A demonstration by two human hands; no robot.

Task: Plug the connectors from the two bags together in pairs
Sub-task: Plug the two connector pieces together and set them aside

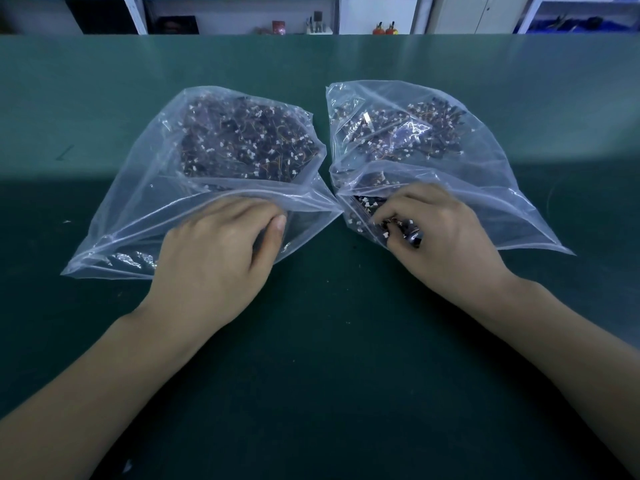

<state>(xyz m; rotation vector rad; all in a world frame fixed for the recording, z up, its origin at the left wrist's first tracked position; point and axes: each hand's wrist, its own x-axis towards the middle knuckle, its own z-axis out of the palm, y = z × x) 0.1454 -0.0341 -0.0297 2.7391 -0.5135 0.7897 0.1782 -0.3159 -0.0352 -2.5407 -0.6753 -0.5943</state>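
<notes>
Two clear plastic bags lie side by side on the green mat, each filled with small wired connectors with white plugs. My left hand [221, 247] lies at the mouth of the left bag [138, 202], its fingers curled inside the opening and pinching the plastic edge. My right hand [440, 233] is at the mouth of the right bag [485, 174], with its fingers curled round a small bunch of connectors [401, 228] at the opening. The heaps of connectors fill the far parts of both bags.
The green table mat [329, 341] stretches wide around the bags. Behind the table's far edge stand white shelves [311, 15] with small tools and boxes. A few tiny scraps lie on the mat.
</notes>
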